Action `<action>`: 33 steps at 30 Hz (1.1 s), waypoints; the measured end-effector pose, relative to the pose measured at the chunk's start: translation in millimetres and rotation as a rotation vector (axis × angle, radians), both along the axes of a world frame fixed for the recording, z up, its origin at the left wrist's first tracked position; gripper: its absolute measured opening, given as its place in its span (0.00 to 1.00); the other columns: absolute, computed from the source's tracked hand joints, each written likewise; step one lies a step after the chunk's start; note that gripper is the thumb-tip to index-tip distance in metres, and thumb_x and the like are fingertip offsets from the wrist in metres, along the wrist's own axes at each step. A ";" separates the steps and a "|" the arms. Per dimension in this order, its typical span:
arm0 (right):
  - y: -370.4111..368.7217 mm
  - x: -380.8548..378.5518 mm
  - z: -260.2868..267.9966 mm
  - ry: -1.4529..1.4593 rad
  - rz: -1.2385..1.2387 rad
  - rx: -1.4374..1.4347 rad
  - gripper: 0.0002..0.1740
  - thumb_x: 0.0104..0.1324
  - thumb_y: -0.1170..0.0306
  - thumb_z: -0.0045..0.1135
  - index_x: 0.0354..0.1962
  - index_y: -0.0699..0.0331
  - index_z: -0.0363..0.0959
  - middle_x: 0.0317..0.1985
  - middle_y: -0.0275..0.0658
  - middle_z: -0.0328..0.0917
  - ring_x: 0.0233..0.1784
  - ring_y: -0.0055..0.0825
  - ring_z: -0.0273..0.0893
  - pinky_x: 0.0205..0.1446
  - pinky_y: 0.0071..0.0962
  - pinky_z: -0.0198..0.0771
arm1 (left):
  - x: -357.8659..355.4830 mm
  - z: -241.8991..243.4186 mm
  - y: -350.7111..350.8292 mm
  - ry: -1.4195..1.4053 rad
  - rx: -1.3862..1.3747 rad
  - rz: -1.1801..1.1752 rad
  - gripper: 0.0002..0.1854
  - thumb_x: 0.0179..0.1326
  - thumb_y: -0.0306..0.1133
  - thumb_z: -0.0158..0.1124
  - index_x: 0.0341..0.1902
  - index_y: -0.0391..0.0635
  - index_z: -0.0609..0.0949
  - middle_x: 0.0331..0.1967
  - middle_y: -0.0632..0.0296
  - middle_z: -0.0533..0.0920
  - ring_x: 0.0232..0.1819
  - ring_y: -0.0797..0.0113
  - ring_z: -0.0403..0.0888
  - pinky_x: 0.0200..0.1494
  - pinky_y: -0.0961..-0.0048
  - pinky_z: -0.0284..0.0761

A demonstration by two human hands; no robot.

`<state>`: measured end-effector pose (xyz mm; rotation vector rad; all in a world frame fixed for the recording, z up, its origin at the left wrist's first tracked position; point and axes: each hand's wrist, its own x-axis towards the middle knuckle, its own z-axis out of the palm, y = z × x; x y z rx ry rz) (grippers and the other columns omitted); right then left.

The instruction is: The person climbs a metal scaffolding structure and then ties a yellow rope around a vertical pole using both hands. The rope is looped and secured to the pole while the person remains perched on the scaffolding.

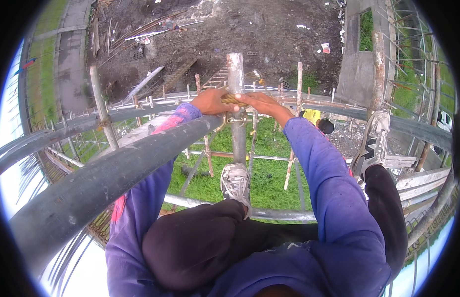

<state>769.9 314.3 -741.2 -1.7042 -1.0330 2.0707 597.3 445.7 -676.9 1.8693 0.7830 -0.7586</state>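
Both my hands meet at an upright scaffold tube (236, 67) of steel, its paint or coating flaking near the top. A thick yellow-brown rope (232, 99) crosses the tube's near side. My left hand (212, 102) grips it from the left, and the fingers of my right hand (265, 104) hold it from the right. Just below is a metal scaffold coupler (236, 120) on the tube. A thick grey pipe (115, 182) runs from the lower left up to this joint, passing over my left forearm. The far side of the rope is hidden.
My left shoe (235, 182) is by the tube's lower part, my right shoe (374, 137) by another upright tube (378, 70). A person in a yellow top (311, 116) is lower down. Grass (270, 178) and bare soil (230, 29) lie far below. Planks (423, 180) are at right.
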 end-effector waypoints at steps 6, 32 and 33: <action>-16.4 -5.7 -12.0 0.087 -0.249 0.039 0.60 0.54 0.21 0.34 0.60 0.69 0.65 0.61 0.58 0.65 0.67 0.51 0.61 0.65 0.51 0.60 | -1.0 -3.5 -6.6 0.025 0.138 -0.019 0.38 0.49 0.63 0.67 0.51 0.42 0.80 0.36 0.46 0.84 0.42 0.50 0.83 0.47 0.59 0.76; -68.7 7.3 1.2 -0.373 -0.215 0.398 0.33 0.68 0.44 0.45 0.27 0.70 0.76 0.16 0.51 0.69 0.20 0.41 0.69 0.30 0.41 0.65 | 6.0 22.6 3.8 0.142 0.229 -0.192 0.40 0.46 0.72 0.61 0.37 0.40 0.85 0.29 0.47 0.83 0.36 0.50 0.83 0.41 0.56 0.77; -69.5 8.1 0.8 -0.353 -0.199 0.378 0.35 0.69 0.43 0.44 0.27 0.70 0.76 0.16 0.51 0.69 0.20 0.43 0.69 0.30 0.42 0.65 | 8.0 22.9 2.9 0.191 0.230 -0.266 0.40 0.46 0.73 0.60 0.36 0.40 0.85 0.28 0.47 0.83 0.36 0.51 0.83 0.41 0.56 0.77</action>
